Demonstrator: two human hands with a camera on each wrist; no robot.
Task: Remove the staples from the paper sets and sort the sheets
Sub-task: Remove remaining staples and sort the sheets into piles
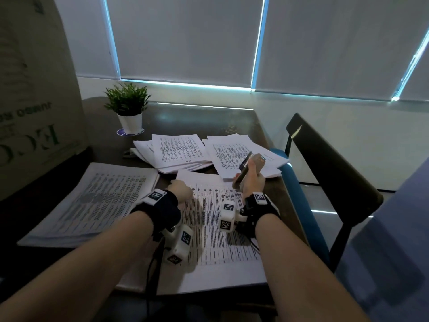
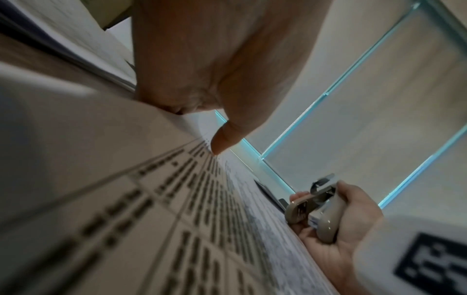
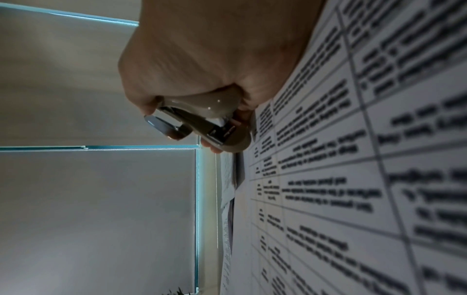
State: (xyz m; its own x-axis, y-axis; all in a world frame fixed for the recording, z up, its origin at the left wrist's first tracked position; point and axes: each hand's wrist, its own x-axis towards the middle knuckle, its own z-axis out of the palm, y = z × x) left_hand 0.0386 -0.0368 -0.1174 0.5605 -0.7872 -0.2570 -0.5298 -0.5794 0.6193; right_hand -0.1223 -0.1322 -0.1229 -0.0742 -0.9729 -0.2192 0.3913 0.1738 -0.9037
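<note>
Blurred, unreadable table print on paper set (image 1: 216,231); mirrored, cut-off lettering on cardboard box (image 1: 34,112) at nine o'clock. Right hand (image 1: 251,182) fingers curled around stapler (image 1: 249,167); left hand (image 1: 181,188) fingers hidden, state unclear, thumb pressing paper.

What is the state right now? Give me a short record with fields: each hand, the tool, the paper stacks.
left hand: presses the front paper set near its top left corner
right hand: grips the stapler, raised above that set
stapler: beige, hinged open
other stacks: two fanned piles behind, thick stack to the left
plant: far left corner
</note>
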